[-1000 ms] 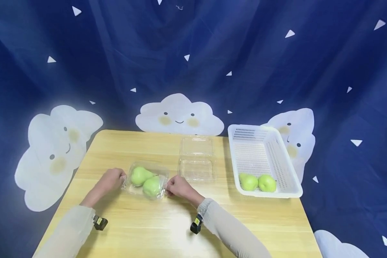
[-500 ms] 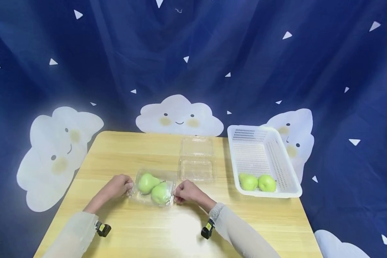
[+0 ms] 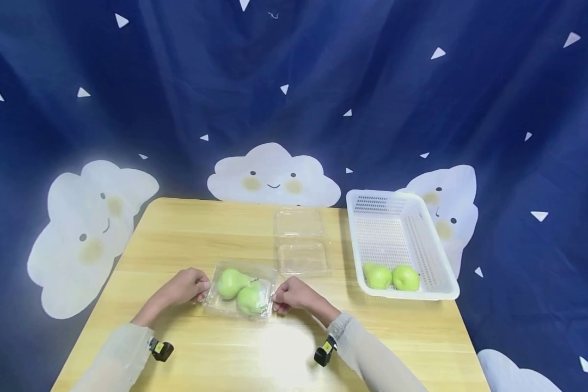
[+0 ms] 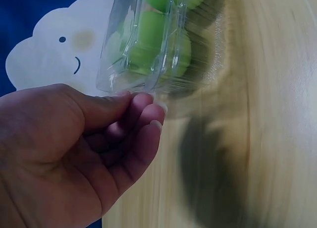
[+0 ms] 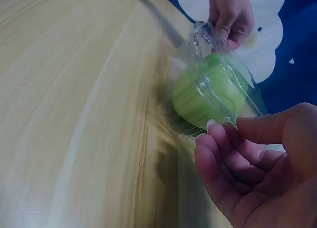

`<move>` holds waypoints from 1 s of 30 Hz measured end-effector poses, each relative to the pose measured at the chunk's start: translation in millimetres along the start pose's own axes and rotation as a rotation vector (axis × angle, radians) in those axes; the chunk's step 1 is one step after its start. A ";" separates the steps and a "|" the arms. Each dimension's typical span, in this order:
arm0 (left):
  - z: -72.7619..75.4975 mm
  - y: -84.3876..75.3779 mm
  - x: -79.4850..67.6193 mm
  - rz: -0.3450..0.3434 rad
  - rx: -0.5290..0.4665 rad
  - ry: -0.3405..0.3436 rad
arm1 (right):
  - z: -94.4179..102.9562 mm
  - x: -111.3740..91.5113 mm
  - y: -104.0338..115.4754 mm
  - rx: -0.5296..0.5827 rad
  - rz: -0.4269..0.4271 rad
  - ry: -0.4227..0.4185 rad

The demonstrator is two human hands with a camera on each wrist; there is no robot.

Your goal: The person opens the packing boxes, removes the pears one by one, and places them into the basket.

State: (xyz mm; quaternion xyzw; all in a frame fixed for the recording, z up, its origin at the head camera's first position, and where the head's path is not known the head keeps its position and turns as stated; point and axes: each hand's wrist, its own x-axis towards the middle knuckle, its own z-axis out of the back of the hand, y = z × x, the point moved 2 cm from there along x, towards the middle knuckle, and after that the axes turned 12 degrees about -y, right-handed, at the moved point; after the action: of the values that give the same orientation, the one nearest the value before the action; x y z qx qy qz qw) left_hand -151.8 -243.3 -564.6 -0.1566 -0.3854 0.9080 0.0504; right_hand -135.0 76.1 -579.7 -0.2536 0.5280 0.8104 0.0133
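A clear plastic clamshell box with two green pears inside lies between my hands, its lid down over the fruit. My left hand pinches the rim at the box's left end; in the left wrist view the thumb and fingertips meet at its corner. At the opposite end my right hand pinches the rim between thumb and curled fingers, as the right wrist view shows. Through the plastic, a pear appears close to the right fingertips.
An open, clear clamshell box lies behind on the wooden table. To the right stands a white perforated basket with two green pears at its near end. A blue cloud-patterned curtain hangs behind the table.
Both hands have moved right and toward the person, bringing the box of pears with them. The basket and the open box stay where they were.
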 end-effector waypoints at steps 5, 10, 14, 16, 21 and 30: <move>-7.3 -2.1 4.0 0.019 -0.059 -0.004 | 9.2 1.1 -7.5 0.018 -0.007 -0.033; -17.1 -4.5 8.9 0.046 -0.131 -0.025 | 22.3 6.1 -12.5 0.014 0.020 -0.085; -25.3 -5.7 14.0 0.083 -0.193 -0.071 | 30.3 8.6 -16.7 0.030 0.028 -0.109; -28.7 -5.9 16.9 0.100 -0.227 -0.096 | 32.5 9.3 -19.1 0.036 0.023 -0.129; -34.3 -6.5 21.0 0.138 -0.354 -0.108 | 33.3 7.1 -18.6 0.005 0.013 -0.230; -43.0 -9.4 21.3 0.152 -0.417 -0.097 | 32.9 0.0 -1.4 -0.170 0.041 -0.406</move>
State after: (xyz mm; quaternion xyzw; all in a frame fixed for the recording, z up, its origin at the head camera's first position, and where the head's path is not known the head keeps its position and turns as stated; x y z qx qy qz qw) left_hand -158.3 -202.8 -591.3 -0.1481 -0.5540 0.8162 -0.0701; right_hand -147.6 105.1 -570.6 -0.0746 0.4491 0.8866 0.0817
